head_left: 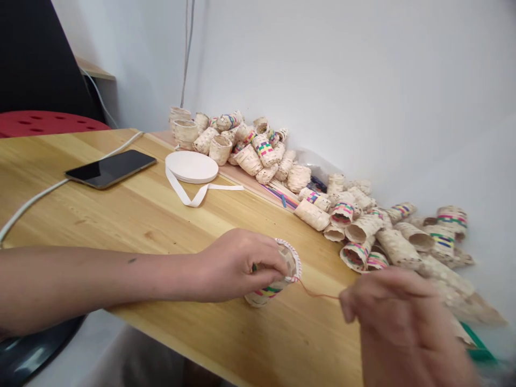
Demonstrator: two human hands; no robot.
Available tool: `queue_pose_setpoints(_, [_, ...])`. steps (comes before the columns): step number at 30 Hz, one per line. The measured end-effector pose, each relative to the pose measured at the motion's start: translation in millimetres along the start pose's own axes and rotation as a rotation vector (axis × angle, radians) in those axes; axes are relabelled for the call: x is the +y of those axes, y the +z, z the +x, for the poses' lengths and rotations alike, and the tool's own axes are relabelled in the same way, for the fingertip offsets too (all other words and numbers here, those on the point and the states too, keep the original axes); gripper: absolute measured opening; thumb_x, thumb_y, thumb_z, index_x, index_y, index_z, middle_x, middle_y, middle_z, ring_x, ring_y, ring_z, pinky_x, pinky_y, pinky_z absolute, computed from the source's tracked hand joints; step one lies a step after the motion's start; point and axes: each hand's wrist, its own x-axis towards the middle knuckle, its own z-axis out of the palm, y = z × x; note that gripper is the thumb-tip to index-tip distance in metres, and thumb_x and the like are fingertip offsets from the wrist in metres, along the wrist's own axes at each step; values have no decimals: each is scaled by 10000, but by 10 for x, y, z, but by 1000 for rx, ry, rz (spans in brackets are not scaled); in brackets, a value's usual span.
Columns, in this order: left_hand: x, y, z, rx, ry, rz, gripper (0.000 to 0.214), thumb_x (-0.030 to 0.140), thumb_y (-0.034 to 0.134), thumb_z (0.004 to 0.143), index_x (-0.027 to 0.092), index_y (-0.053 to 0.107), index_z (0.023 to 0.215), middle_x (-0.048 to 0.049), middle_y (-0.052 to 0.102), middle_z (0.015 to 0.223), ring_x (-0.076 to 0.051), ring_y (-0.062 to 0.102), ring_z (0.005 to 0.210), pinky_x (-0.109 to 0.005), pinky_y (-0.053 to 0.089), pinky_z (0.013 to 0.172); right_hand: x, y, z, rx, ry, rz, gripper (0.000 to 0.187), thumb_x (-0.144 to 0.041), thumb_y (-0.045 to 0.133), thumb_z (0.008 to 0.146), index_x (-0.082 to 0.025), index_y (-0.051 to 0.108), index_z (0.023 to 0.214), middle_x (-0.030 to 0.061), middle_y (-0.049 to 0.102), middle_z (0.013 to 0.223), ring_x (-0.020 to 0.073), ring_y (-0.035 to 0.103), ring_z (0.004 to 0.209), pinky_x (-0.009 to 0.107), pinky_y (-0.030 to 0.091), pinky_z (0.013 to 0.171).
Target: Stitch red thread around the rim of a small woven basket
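While the left hand (237, 264) grips a basket (289, 259), a heap (363, 226) lies beyond

The roll of tape (191, 166) is plain white, on a honey-yellow table (161, 226). Left of the roll lie a black phone (110, 167) and a white cable (40, 194); farther left, a red stool (44, 122) with dark holes. Right of the roll, pale straw baskets (363, 226) carry pink, green, yellow and blue bands. Nearer than the roll, the straw-coloured woven cup (288, 260) has a pink-flecked rim, a multicoloured stripe and a rust-red thread (318, 294)
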Motion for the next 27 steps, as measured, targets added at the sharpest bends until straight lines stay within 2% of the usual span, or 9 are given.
queue_pose_setpoints(2, [2,14,-4,3,-10,-13,119,126,571,870,133,687,846,-15,683,798,-85,616,723,-149,428,668,-28,188,-51,-87,-47,-77,117,-321,571,883,-252,575,978,-62,473,550,100,456,434,209,347,409])
queue_pose_setpoints(5, [6,30,-13,-6,-40,-41,95,125,595,859,135,689,855,-6,684,794,-81,616,723,-144,421,666,36,330,-98,-180,-132,-191,86,-275,594,868,-229,642,921,-56,518,560,87,461,433,195,356,410])
queue_pose_setpoints(8, [4,13,-8,-16,-94,-77,51,144,626,846,136,677,846,7,684,784,-80,611,709,-142,415,650,124,356,-97,-259,-162,-207,134,-258,526,907,-217,645,862,-7,633,695,109,551,536,202,420,481])
queue_pose_setpoints(12, [-4,-49,19,-107,-123,-128,61,154,611,861,142,670,872,9,693,816,-80,623,732,-141,414,663,158,338,-63,-310,-181,-202,166,-242,491,925,-212,633,844,-3,615,692,123,578,603,203,434,518])
queue_pose_setpoints(15, [-6,-64,28,-131,-136,-110,71,163,605,867,140,672,874,6,687,803,-78,615,719,-141,405,652,158,338,-44,-311,-190,-200,171,-241,492,922,-213,633,829,-5,605,682,124,575,601,204,432,516])
queue_pose_setpoints(20, [-10,7,5,-89,-97,-85,77,172,608,863,138,675,846,-6,679,779,-78,598,700,-142,409,640,192,365,-68,-290,-167,-181,174,-246,490,923,-216,629,822,-8,611,696,121,577,604,203,445,536])
queue_pose_setpoints(22, [-9,34,-6,-52,-105,-88,83,169,602,862,141,676,838,-9,686,778,-79,597,689,-142,412,630,205,375,-118,-245,-134,-171,118,-254,510,915,-224,625,918,-24,602,689,109,567,574,190,446,525])
queue_pose_setpoints(25, [5,52,-17,-8,-158,-79,93,164,599,853,139,672,801,2,687,743,-72,586,650,-139,400,601,202,380,-234,-146,-29,-151,211,-284,490,927,-234,553,1122,-49,572,660,100,566,544,173,463,513])
queue_pose_setpoints(27, [23,56,-20,14,-190,-64,96,158,601,843,140,668,777,12,682,718,-68,572,623,-140,388,581,184,374,-310,-98,41,-166,211,-296,449,946,-237,555,1118,-43,590,672,101,591,563,169,473,523])
